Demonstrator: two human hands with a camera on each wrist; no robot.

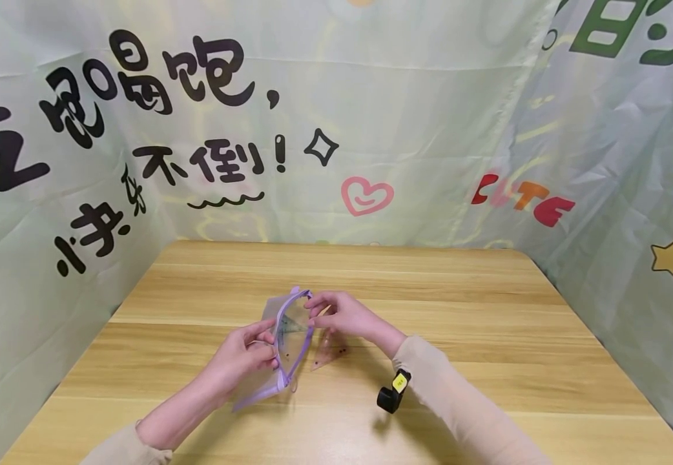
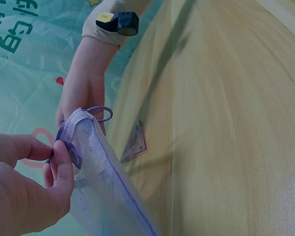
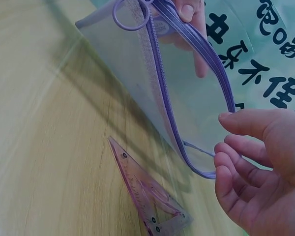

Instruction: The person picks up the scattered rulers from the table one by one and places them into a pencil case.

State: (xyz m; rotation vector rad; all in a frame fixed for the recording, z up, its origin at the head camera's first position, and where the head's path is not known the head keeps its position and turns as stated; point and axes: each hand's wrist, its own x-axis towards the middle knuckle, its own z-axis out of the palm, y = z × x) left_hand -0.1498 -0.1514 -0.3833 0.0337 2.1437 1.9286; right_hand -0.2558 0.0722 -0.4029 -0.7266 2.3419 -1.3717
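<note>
A see-through zipper pouch point(image 1: 258, 381) with purple edging stands tilted above the table, its zipped mouth spread wide. My left hand point(image 1: 242, 355) pinches one side of the mouth near the zip; in the left wrist view thumb and fingertips meet on the purple edge. At the far end of the opening, my right hand point(image 1: 345, 315) holds the zip edge between thumb and fingers, as the right wrist view shows. A dark-tinted clear shape point(image 1: 292, 327) appears within the pouch mouth; its kind is unclear. Beneath the right hand, a pink clear set square point(image 3: 150, 194) lies flat on the table.
The wood-grain table point(image 1: 458, 303) is bordered by hanging printed cloth point(image 1: 429, 129) at the back and both sides. A small black camera point(image 1: 391, 399) is strapped to the right wrist. A purple loop point(image 3: 132, 24) hangs from the pouch's near end.
</note>
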